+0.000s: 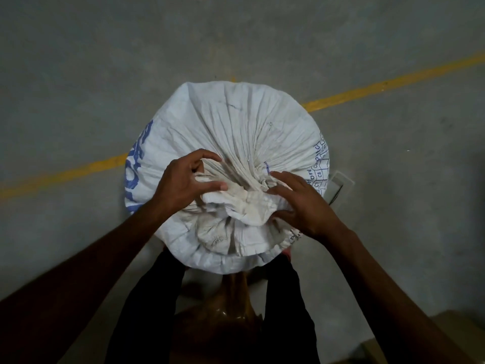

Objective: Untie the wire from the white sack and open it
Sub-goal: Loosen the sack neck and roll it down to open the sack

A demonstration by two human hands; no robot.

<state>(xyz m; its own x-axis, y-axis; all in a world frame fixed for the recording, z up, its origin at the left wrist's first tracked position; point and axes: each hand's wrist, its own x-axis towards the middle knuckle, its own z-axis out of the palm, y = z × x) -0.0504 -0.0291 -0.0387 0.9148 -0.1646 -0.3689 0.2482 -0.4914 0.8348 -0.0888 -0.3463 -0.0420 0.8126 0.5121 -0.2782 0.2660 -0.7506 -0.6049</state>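
A full white woven sack (236,122) with blue print stands upright on the floor, seen from above. Its top fabric is gathered into a bunched neck (246,195) near the middle. My left hand (183,185) curls over the left side of the bunch, thumb and fingers pinching folds of fabric. On the right side of the bunch, my right hand (301,203) has its fingers spread and pressing on the cloth. No wire can be made out among the folds.
The grey concrete floor (78,74) carries a yellow painted line (393,82) running diagonally behind the sack. A small pale box-like object (338,185) sits just right of the sack. My dark-trousered legs (147,306) stand against the sack's near side.
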